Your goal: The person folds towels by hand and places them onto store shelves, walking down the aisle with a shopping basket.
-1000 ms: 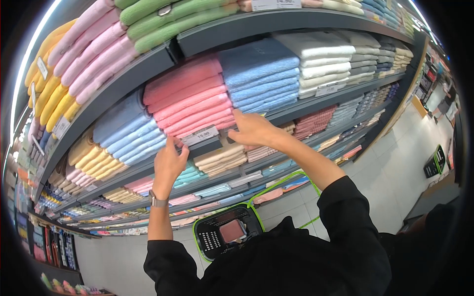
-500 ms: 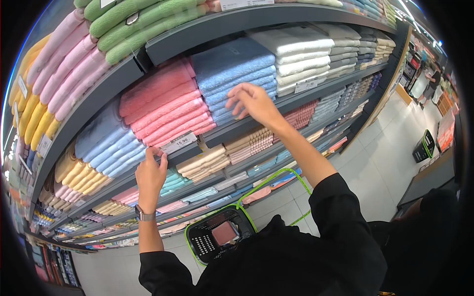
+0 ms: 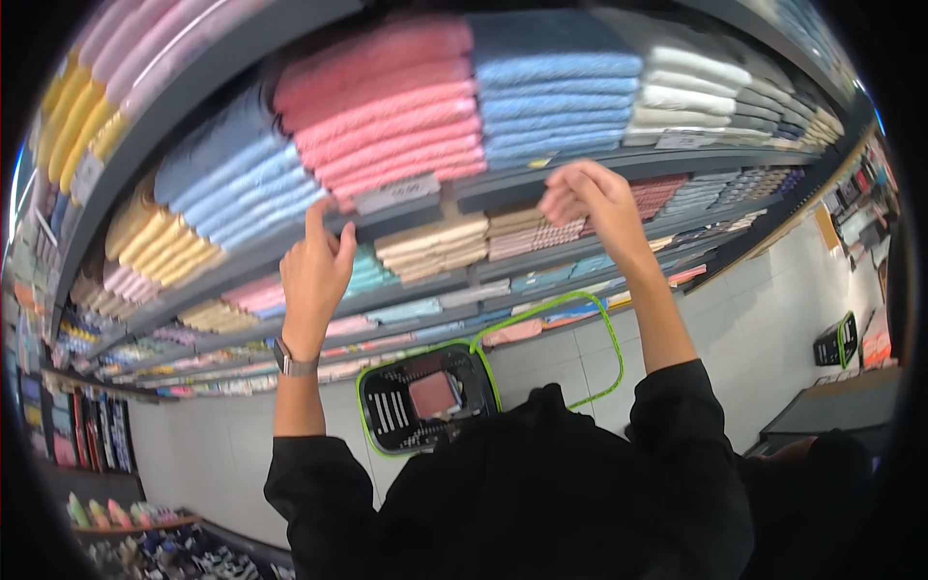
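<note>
A stack of folded pink towels [image 3: 391, 130] lies on the shelf, between light blue towels [image 3: 246, 184] on the left and a taller blue stack [image 3: 556, 101] on the right. My left hand [image 3: 317, 261] is at the shelf edge by the pink stack's lower left corner, index finger and thumb apart, holding nothing. A price label [image 3: 397, 192] is just right of it. My right hand [image 3: 592, 198] hangs in front of the shelf edge below the blue stack, fingers curled; whether anything is in them is too blurred to tell.
A black basket [image 3: 377, 411] with a green rim and a pink item [image 3: 435, 394] inside is below my hands. White towels [image 3: 686, 97] are farther right. Another basket [image 3: 834, 343] stands on the floor at the right, near a counter [image 3: 836, 406]. Lower shelves hold more folded towels.
The view has shifted. My right hand has left the pink stack's lower right corner and moved right, past the blue stack. My left hand's index finger and thumb have spread apart.
</note>
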Demonstrator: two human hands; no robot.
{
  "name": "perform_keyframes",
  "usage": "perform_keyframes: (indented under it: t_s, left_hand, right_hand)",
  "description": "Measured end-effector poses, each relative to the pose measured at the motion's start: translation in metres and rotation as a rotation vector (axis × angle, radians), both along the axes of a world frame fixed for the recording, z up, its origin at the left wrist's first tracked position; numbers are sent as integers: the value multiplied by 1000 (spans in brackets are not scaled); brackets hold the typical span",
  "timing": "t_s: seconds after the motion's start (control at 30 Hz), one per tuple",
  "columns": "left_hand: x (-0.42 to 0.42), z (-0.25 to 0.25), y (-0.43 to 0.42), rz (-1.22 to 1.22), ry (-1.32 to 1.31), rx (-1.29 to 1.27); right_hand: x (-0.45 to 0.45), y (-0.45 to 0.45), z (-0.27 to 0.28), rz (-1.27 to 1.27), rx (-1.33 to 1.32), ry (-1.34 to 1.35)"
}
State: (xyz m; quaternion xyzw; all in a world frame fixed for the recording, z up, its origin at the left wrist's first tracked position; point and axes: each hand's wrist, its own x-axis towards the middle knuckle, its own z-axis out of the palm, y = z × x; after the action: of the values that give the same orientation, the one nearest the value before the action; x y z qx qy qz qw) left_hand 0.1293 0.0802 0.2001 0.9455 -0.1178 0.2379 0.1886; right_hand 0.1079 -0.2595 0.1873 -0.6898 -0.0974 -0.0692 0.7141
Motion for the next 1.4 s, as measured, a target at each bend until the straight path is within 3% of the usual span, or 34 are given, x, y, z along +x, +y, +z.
perform_keyframes:
  t_s: [0.1,0.23,0.3,0.47,0.53,0.73,0.8,0.9,1.0,1.4]
  left_hand:
    - [-10,-9,7,-65,-168,-86]
    - [-40,-1,11,0,-112,-208]
    - [-52,-11,21,-97,-178,-306]
    - [-89,-72,32,-143,-97,-594]
    - [-103,-114,28,-34,205,-768]
    - [-159,-260,27,-38,480,-158]
    - [-179,-285,25,-104,575,-173]
    - [-191,-285,13,-160,662,-209]
    - [-184,-284,12,-207,691,-189]
    - [-154,-265,17,-405,701,-136]
  right_hand:
    - [-30,-2,-56,-6,7,163]
    - [-71,-6,-155,27,79,484]
    - [-93,1,-189,64,77,602]
    - [-119,23,-236,130,37,763]
    - [-115,30,-241,134,-17,732]
    - [-100,38,-267,161,-252,601]
    - [-100,44,-260,140,-317,586]
    - [-103,61,-236,119,-420,575]
    - [-111,73,-245,106,-267,571]
    - [-148,128,-239,67,-431,632]
